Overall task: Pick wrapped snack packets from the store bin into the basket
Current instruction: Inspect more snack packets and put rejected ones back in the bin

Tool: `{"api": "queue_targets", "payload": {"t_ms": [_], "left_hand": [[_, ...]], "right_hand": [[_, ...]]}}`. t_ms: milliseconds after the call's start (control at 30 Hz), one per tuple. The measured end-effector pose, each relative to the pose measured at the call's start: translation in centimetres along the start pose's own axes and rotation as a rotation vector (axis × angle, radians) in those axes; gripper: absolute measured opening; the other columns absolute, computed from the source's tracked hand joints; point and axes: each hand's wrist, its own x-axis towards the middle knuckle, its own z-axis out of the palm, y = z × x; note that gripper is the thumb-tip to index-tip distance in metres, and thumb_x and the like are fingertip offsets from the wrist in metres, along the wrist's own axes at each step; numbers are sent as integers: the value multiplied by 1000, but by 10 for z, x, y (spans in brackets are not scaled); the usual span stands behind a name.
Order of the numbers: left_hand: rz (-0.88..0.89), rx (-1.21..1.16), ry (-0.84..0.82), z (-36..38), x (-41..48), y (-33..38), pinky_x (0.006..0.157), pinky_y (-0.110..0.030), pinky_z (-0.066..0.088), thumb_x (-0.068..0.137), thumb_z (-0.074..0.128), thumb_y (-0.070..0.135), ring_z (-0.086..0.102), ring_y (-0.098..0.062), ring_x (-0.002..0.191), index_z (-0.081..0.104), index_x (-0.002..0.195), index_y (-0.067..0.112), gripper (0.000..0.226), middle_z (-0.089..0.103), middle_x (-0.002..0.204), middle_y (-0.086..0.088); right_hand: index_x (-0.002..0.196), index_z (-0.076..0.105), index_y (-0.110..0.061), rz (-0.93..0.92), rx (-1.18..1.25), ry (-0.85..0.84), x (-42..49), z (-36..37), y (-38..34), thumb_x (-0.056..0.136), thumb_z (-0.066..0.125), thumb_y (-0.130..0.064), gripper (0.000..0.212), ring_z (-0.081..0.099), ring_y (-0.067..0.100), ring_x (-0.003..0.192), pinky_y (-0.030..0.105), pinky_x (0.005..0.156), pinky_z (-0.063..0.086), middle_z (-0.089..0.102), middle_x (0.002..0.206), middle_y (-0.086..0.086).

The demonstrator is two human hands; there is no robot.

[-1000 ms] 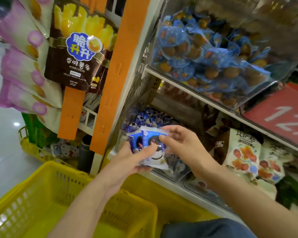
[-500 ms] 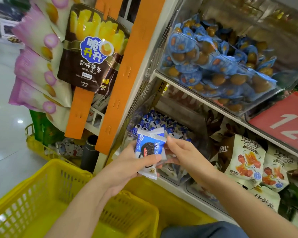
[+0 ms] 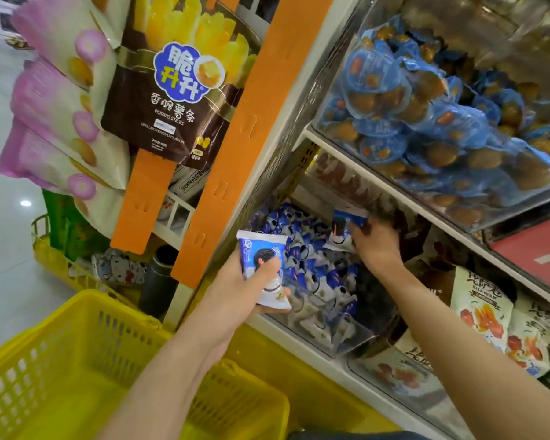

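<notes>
My left hand (image 3: 246, 289) grips a small stack of blue-and-white wrapped snack packets (image 3: 262, 260) in front of the shelf, above the yellow basket (image 3: 77, 354). Thumb lies across the top packet. My right hand (image 3: 377, 241) reaches into the clear plastic bin (image 3: 346, 338) on the lower shelf and pinches another blue-and-white packet (image 3: 343, 228) above the pile of the same packets (image 3: 311, 249). The basket sits at the lower left, below my left forearm, and its visible floor is bare.
An orange shelf upright (image 3: 251, 122) stands left of the bin. A brown potato-sticks bag (image 3: 175, 87) and pink bags (image 3: 61, 122) hang at left. A clear bin of blue-wrapped snacks (image 3: 426, 115) sits on the shelf above. Bags with red pictures (image 3: 480, 309) lie right of the bin.
My right hand left the stack in my left hand, moved up and back into the bin and took hold of another packet. My left hand kept its stack and shifted slightly.
</notes>
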Motion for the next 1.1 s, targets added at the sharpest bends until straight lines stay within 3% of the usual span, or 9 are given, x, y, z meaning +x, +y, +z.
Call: {"api": "queue_targets", "payload": {"t_ms": [67,167,433,600,800,867,933,1033,1100], "left_hand": [[-5,-12,3,-1,3,-1,72,-32,59,90,55,26,70,-16,87,52,123,28,33,67,108,0],[-15,-59,-15,-4,7,-2,71,-32,59,89,56,25,70,-16,87,52,119,29,30,67,109,-1],[-21,-64,-39,-9,14,1,82,-39,57,88,57,27,70,-16,88,56,111,28,23,69,104,-6],[-8,-81,-51,-11,17,2,79,-35,58,89,57,26,70,-16,87,55,109,31,21,69,104,-2],[-19,-47,-44,-9,18,3,81,-35,57,89,58,26,70,-15,89,53,113,31,25,69,106,0],[-38,-21,-51,-7,18,3,75,-28,57,89,57,26,70,-14,87,53,114,29,26,69,105,0],[-61,13,-50,-5,17,2,76,-27,56,89,57,27,70,-13,87,54,116,24,27,71,102,-2],[-83,49,-58,-6,14,1,94,-34,48,86,59,29,67,-10,95,57,117,23,31,72,102,3],[-86,48,-58,-8,11,1,98,-35,45,81,62,30,66,-9,99,56,117,25,37,72,103,7]], "right_hand": [[89,54,-7,84,-107,-114,11,17,12,98,42,-29,27,53,29,78,29,62,33,53,72,8],[117,52,-1,157,-207,-163,16,36,28,98,42,-26,32,57,37,101,37,77,44,60,111,22],[113,58,3,255,-234,-265,29,59,37,93,53,-25,34,57,34,107,29,74,39,60,117,22],[108,61,2,275,-193,-282,44,68,33,92,54,-34,40,58,32,106,28,73,38,61,116,19],[123,54,0,271,-298,-439,46,73,35,98,36,-40,50,47,31,121,35,102,37,50,132,18],[96,61,0,243,-238,-376,41,73,32,99,34,-37,47,53,32,110,39,100,39,55,113,25],[72,53,-7,186,-141,-300,31,71,19,100,35,-33,42,57,33,96,36,87,45,55,91,20],[105,59,-6,29,129,-123,6,57,-8,97,45,-30,29,56,14,78,21,62,40,59,92,5],[108,60,-14,-105,358,-72,-20,44,-28,95,49,-30,24,52,1,72,6,58,39,58,85,-8]]}}
